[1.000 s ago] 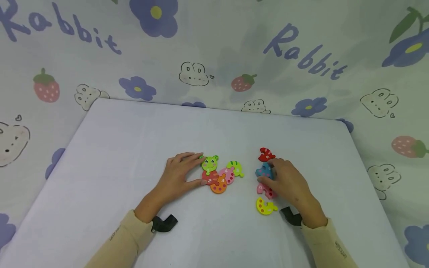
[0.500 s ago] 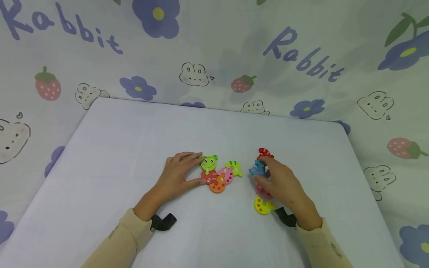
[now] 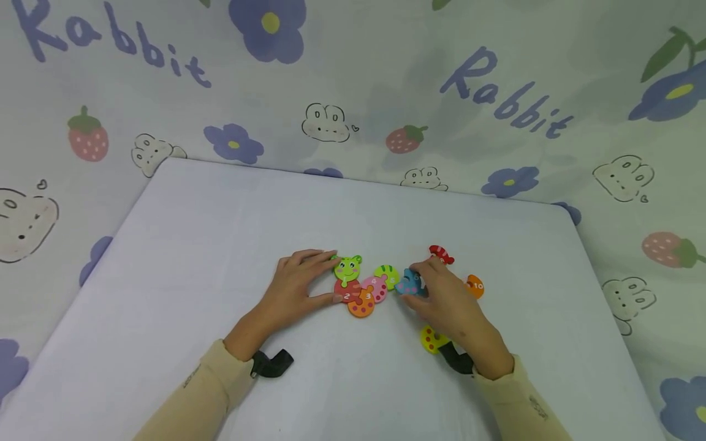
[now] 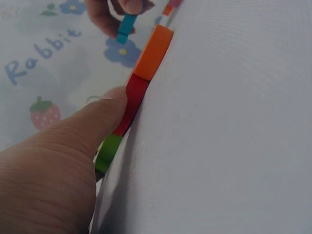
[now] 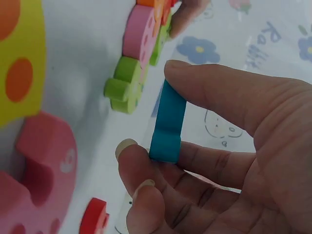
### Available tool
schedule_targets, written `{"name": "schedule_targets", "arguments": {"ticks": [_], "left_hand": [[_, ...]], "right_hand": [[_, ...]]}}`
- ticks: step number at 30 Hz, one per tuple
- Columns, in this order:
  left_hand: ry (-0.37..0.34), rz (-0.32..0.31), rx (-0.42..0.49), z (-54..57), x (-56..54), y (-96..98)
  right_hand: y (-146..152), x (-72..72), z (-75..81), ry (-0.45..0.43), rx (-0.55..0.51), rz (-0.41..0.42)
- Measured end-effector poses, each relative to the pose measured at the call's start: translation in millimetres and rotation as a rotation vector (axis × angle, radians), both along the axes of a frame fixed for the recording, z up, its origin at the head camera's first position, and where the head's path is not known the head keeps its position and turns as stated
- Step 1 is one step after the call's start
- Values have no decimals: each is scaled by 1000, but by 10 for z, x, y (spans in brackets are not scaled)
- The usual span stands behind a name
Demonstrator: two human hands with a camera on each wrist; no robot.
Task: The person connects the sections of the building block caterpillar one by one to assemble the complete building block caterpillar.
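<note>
Low over the table, my right hand (image 3: 455, 303) pinches a blue spotted puzzle piece (image 3: 408, 283) between thumb and fingers. The right wrist view shows this blue piece (image 5: 168, 122) on edge, apart from the striped green end piece (image 5: 126, 87). A joined caterpillar puzzle lies to its left: green smiling head (image 3: 347, 269), red piece (image 3: 346, 291), orange piece (image 3: 361, 307), pink piece (image 3: 377, 288) and striped green piece (image 3: 388, 275). My left hand (image 3: 298, 282) rests beside the head end, fingers extended. Its thumb (image 4: 109, 105) touches the red piece's side; the fingertips are at the head.
Loose pieces lie on the right: a red striped one (image 3: 440, 252), an orange one (image 3: 475, 286) and a yellow spotted one (image 3: 430, 339). A loose pink piece (image 5: 51, 161) shows in the right wrist view. Black curved mounts (image 3: 274, 364) stick out at both wrists. Rabbit-print cloth hangs behind the white table (image 3: 248, 208).
My right hand has lifted the blue piece and carried it left, close to the striped green end. The orange loose piece has come into sight behind it. My left hand stays in place.
</note>
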State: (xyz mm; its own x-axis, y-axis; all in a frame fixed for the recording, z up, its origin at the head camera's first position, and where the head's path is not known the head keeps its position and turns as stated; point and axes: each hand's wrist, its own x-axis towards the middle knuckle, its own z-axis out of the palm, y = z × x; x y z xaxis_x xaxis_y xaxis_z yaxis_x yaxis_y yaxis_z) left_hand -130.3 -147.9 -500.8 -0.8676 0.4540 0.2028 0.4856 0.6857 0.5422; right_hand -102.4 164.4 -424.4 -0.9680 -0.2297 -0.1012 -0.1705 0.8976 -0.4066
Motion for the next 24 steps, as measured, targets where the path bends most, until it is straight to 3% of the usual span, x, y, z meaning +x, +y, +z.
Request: {"name": "schedule_targets", "arguments": {"ticks": [7, 24], "left_hand": [[-2, -2, -3, 1, -12, 11], [1, -2, -5, -10, -35, 1]], "right_hand": [[-32, -36, -130, -63, 34, 30], [-84, -61, -175, -83, 67, 29]]}}
